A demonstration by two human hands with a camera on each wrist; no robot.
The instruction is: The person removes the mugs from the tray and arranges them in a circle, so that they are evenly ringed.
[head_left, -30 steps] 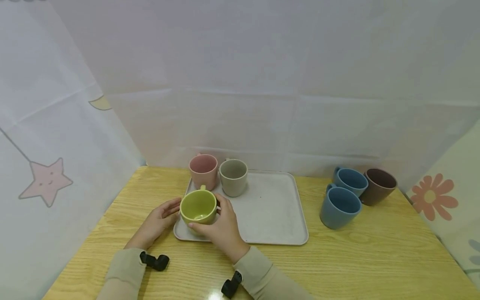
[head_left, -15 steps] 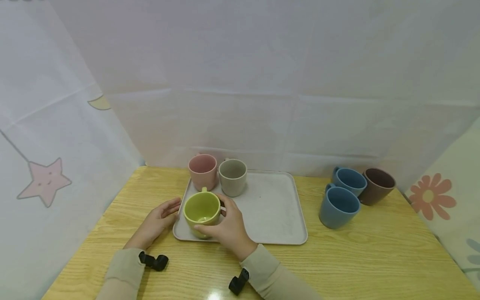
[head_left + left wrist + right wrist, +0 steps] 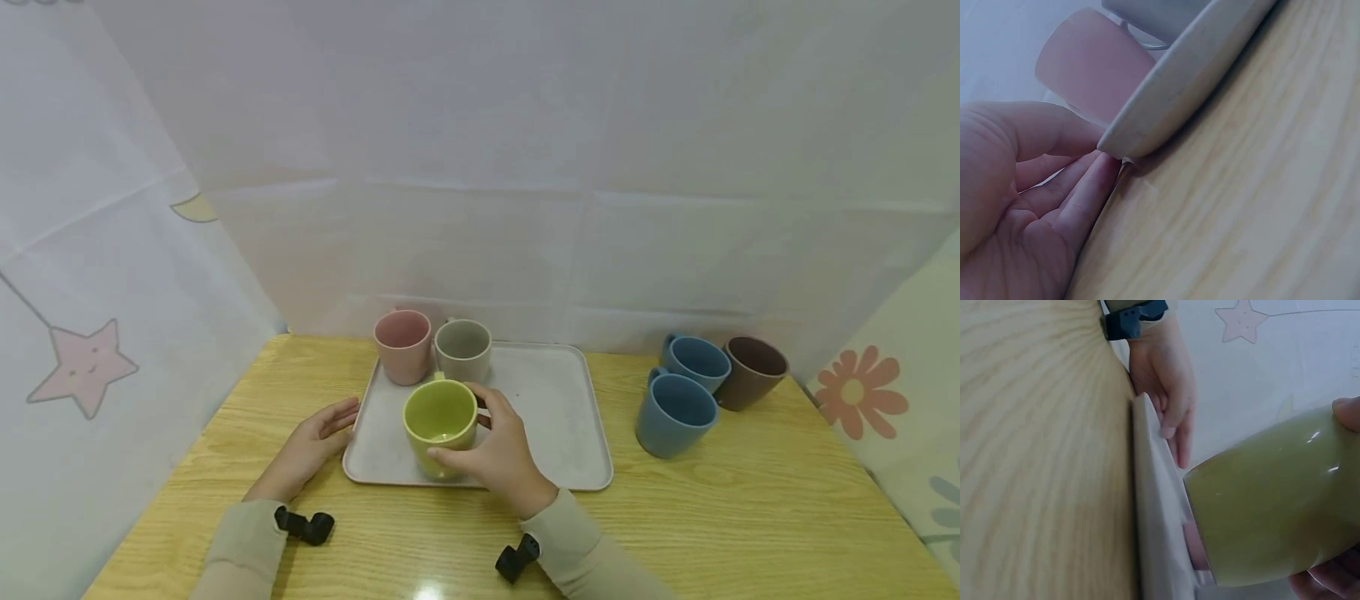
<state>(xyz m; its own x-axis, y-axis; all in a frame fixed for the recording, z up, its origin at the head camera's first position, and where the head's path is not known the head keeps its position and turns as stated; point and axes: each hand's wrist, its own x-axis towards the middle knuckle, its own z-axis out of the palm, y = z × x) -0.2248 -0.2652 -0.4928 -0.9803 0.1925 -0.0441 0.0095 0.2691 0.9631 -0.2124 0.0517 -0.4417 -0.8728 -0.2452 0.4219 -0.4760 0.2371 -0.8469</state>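
A yellow-green mug [image 3: 437,412] is gripped by my right hand [image 3: 507,451], thumb at the near side and fingers round its right side. Above the front part of the white tray [image 3: 555,433], its base shows a small gap from the tray in the right wrist view. My left hand [image 3: 309,448] lies by the tray's left edge, its fairly straight fingers [image 3: 1088,194] touching the rim near the corner; they hold no mug. A pink mug [image 3: 406,360] and a grey mug [image 3: 465,354] stand upright at the tray's back left.
On the wooden table [image 3: 757,517], right of the tray, stand two blue mugs [image 3: 672,429] and a brown mug [image 3: 753,379], close together. White printed cloth [image 3: 480,167] hangs behind and at both sides. A black band device sits on each wrist.
My right hand has carried the yellow-green mug rightward over the tray, from its left edge toward the front middle. The left hand stays in place at the tray's edge.
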